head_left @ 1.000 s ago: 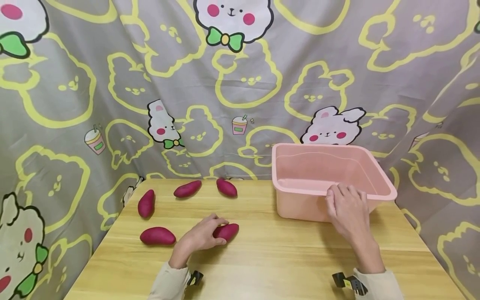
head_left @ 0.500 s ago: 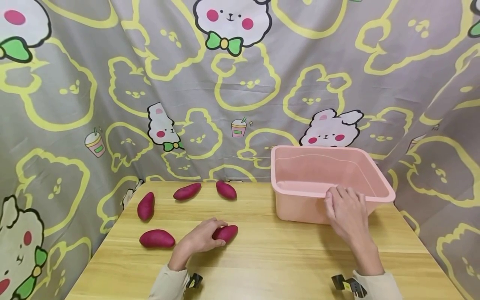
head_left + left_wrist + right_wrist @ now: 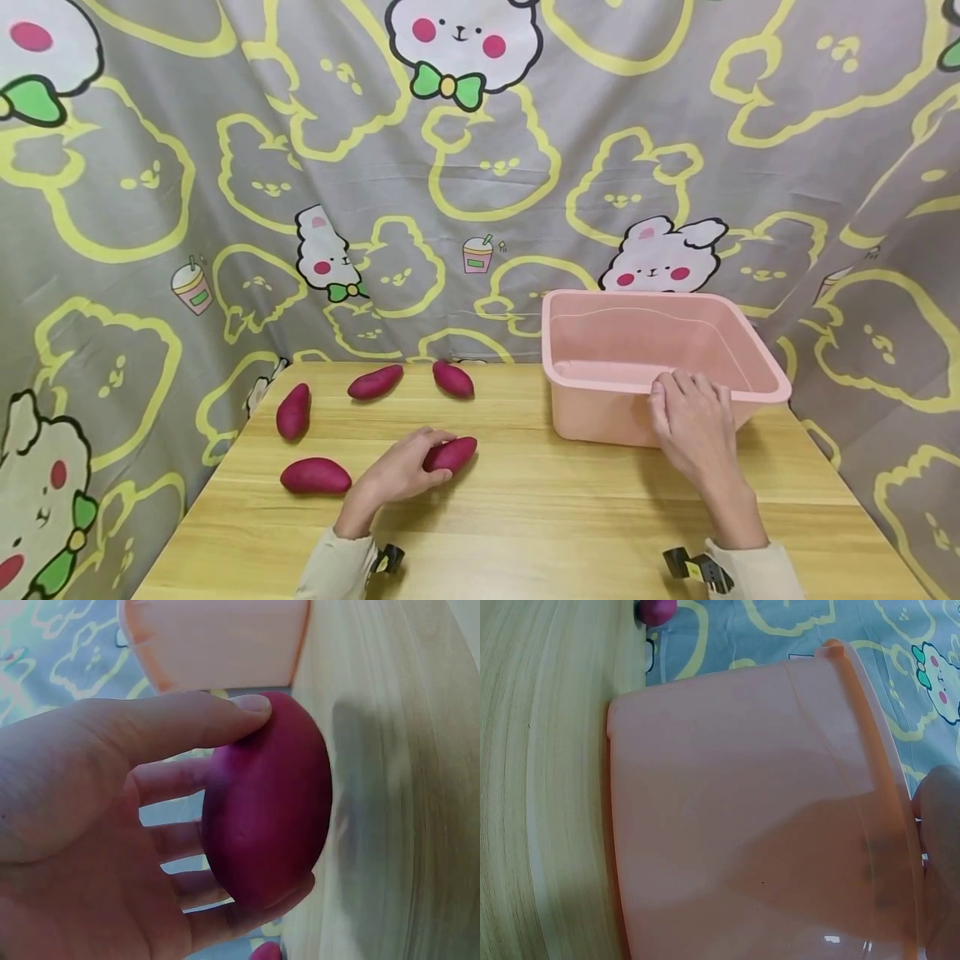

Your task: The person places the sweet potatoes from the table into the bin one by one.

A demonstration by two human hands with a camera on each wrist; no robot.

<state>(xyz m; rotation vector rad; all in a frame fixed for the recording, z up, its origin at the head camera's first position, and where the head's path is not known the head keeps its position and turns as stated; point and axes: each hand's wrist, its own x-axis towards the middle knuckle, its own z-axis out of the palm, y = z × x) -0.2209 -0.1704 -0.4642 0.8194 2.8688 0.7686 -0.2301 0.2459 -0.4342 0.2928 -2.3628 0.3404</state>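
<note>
A purple-red sweet potato [image 3: 452,455] is gripped in my left hand [image 3: 405,467]. In the left wrist view the thumb lies along one side of this sweet potato [image 3: 274,802] and the fingers curl behind it; a shadow falls on the wood apart from it. My right hand [image 3: 693,421] holds the near rim of a pink plastic tub [image 3: 600,412], its fingers hooked over the edge. From the right wrist, the tub's outer wall [image 3: 742,795] fills most of the picture, with only part of the hand [image 3: 939,817] at the right edge.
Several more sweet potatoes lie on the wooden table [image 3: 525,517]: one at near left [image 3: 315,475], one at far left [image 3: 293,412], and two along the back edge, a slanted sweet potato [image 3: 375,382] and another sweet potato [image 3: 453,379]. A patterned curtain [image 3: 480,192] hangs behind.
Over the last half second my left hand has raised the sweet potato slightly off the table. The right hand and the tub have stayed in place.
</note>
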